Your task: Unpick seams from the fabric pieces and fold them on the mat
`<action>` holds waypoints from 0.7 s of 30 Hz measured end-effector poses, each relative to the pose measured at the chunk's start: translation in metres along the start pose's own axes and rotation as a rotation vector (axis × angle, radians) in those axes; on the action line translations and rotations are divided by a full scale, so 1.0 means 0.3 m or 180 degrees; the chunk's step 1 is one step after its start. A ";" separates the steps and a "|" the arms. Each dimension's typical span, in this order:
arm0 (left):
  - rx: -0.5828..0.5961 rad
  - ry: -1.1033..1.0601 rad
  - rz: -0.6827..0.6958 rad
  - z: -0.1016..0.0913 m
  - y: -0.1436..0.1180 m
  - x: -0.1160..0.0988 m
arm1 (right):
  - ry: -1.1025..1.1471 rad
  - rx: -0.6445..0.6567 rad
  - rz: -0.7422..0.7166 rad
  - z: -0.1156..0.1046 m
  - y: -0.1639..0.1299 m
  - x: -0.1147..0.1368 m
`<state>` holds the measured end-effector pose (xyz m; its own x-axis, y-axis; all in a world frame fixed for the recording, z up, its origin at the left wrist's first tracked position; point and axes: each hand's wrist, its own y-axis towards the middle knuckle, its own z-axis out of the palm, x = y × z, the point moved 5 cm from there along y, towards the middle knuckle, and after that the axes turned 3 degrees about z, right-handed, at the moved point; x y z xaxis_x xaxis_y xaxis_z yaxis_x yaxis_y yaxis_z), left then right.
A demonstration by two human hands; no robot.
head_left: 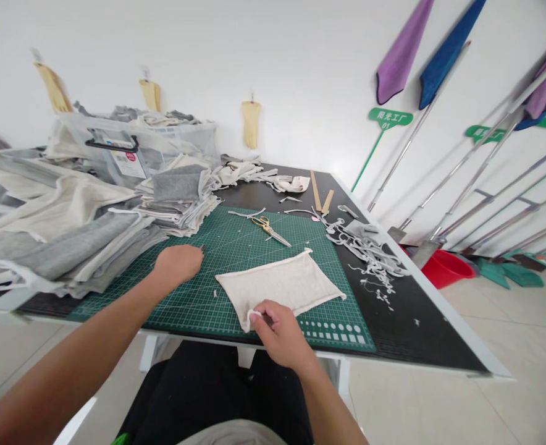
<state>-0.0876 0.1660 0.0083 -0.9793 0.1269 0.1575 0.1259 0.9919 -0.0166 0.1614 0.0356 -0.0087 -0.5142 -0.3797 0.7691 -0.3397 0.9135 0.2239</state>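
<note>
A cream cloth piece (280,281) with stitched edges lies flat on the green cutting mat (184,309). My right hand (280,330) pinches the cloth's near left edge between thumb and fingers, and the edge curls up there. Left of the cloth, my left hand (179,266) is closed above the mat. A small dark tip (202,248) pokes out past its fingers; the rest of that thing is hidden. Gold-handled scissors (270,230) lie on the mat beyond the cloth, apart from both hands.
Stacked grey and cream cloths (175,198) cover the table's left side, before a clear plastic bin (162,145). Fabric scraps (365,244) lie on the right, near two wooden strips (317,191). A red bucket (449,269) and long-handled tools stand by the wall.
</note>
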 end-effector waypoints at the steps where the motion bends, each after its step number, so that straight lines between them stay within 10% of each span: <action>1: -0.0067 0.0020 -0.0050 -0.021 -0.021 0.001 | 0.0000 -0.0001 -0.0002 0.000 0.000 0.000; 6: -0.0212 -0.1659 0.0263 -0.079 -0.254 -0.102 | 0.0059 0.0000 0.0015 -0.002 0.001 0.003; 12: 0.0758 -0.4141 0.0046 0.069 -0.558 -0.326 | 0.0043 0.0014 -0.0013 -0.008 0.005 0.011; 21: 0.0863 -0.4432 -0.0207 0.113 -0.574 -0.359 | 0.0009 0.0056 -0.0065 -0.002 0.004 0.010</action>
<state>-0.0092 -0.0184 -0.0392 -0.3554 -0.1763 -0.9179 0.1973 0.9458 -0.2581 0.1598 0.0356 -0.0058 -0.5047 -0.3979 0.7662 -0.3639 0.9028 0.2291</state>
